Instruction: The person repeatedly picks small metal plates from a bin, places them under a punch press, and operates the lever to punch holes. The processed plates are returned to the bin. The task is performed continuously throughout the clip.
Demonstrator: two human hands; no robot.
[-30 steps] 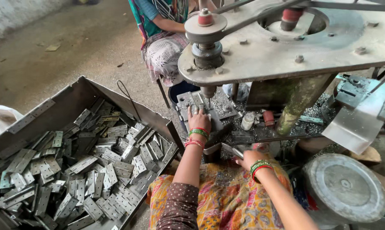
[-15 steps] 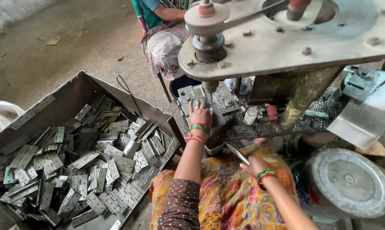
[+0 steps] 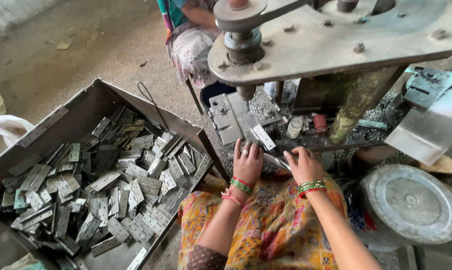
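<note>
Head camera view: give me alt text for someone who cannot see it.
A seated person's left hand and right hand rest at the edge of a metal press, with a flat metal piece between them. A large metal tray heaped with flat hinge plates sits to their left, and another person sits beyond.

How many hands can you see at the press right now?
2: the left hand rests by the metal plate under the press; the right hand is beside it, touching a hinge piece.
</note>
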